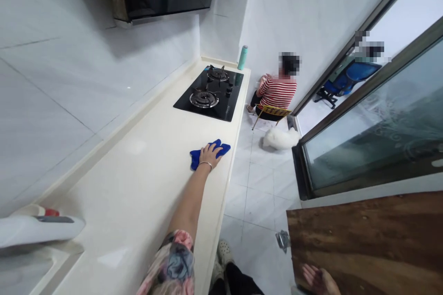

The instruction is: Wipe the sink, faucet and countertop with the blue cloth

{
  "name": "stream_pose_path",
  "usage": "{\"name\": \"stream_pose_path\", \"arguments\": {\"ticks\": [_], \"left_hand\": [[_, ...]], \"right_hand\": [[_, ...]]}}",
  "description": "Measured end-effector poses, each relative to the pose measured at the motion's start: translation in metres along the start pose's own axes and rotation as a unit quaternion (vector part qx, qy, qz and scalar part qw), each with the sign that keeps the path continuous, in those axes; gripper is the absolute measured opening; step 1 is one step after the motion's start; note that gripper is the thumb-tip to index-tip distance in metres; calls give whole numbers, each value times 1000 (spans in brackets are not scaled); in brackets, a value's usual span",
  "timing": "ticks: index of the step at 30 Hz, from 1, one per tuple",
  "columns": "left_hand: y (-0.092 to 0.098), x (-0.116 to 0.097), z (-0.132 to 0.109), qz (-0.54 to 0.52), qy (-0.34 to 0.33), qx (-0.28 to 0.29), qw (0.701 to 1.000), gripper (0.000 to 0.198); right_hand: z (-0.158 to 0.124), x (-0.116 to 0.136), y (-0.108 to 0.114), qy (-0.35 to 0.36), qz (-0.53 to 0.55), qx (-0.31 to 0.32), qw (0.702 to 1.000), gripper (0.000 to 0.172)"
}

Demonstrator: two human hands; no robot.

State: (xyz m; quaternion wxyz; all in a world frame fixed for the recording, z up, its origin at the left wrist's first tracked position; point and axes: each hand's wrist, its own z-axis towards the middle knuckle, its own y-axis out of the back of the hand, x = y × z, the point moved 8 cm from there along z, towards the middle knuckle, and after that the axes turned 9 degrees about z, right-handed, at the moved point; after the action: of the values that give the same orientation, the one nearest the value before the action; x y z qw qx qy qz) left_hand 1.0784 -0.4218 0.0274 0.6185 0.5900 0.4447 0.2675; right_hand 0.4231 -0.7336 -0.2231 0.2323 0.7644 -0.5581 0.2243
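Person at a kitchen counter, seen from above. The left hand, with a thin bracelet at the wrist and a floral sleeve at the upper arm, lies palm down on a blue cloth, fingers spread and unclenched. The cloth is slightly bunched directly beneath the palm, near the outer edge of the cream countertop. It lies just short of the black glass gas hob, which carries two burners; a teal bottle stands upright beyond it, against the wall. The right hand is open and empty, fingers splayed, low at the edge of view beside a brown wood-grain board; whether it touches the board cannot be told. Beyond the counter, on the white tiled floor, a second person in a red-and-white striped top sits on a low yellow chair, with a white fluffy animal just behind. A glass sliding door stands to the right.
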Motion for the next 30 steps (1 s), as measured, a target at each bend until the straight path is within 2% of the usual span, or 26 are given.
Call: {"name": "stream_pose_path", "arguments": {"ticks": [2, 5, 8, 9, 11, 12, 14, 17, 19, 21, 22, 24, 25, 27, 29, 30], "left_hand": [[18, 35, -1, -5, 45, -13, 999, 51], [41, 105, -27, -8, 128, -38, 991, 55], [50, 177, -75, 1, 227, -89, 970, 56], [49, 196, -92, 4, 253, -105, 962, 57], [43, 219, -130, 12, 281, -124, 951, 60], [40, 223, -151, 18, 293, -130, 947, 61], [34, 212, -198, 37, 301, -142, 942, 60], [14, 161, -261, 55, 287, -125, 948, 59], [-3, 119, -289, 43, 273, -121, 953, 65], [-17, 83, -306, -4, 238, -128, 963, 81], [-22, 70, -315, -38, 214, -138, 966, 85], [-26, 55, -342, -109, 170, -178, 963, 84], [-25, 55, -363, -138, 161, -204, 956, 79], [-22, 72, -418, -166, 191, -256, 933, 69], [-20, 103, -483, -142, 277, -287, 906, 65], [-20, 119, -514, -126, 323, -290, 892, 67]], "right_hand": [[6, 10, -15, 31, -35, 27, 999, 38], [0, 26, -54, 57, -42, 48, 996, 37], [-17, 33, -100, 53, -37, 61, 996, 34], [-23, 33, -115, 48, -35, 63, 996, 33], [-31, 33, -144, 45, -31, 64, 996, 30], [-34, 35, -157, 49, -31, 64, 996, 29], [-40, 41, -186, 70, -39, 71, 994, 29], [-67, 57, -251, 125, -61, 138, 981, 34], [-113, 65, -313, 170, -79, 234, 954, 35], [-190, 64, -379, 252, -106, 372, 887, 35], [-233, 56, -407, 280, -125, 432, 848, 36], [-322, 23, -451, 337, -186, 547, 744, 43], [-363, 2, -465, 372, -218, 591, 681, 50], [-427, -45, -480, 427, -290, 652, 556, 64], [-462, -87, -483, 472, -381, 654, 452, 66], [-470, -102, -483, 494, -424, 637, 413, 65]]}}
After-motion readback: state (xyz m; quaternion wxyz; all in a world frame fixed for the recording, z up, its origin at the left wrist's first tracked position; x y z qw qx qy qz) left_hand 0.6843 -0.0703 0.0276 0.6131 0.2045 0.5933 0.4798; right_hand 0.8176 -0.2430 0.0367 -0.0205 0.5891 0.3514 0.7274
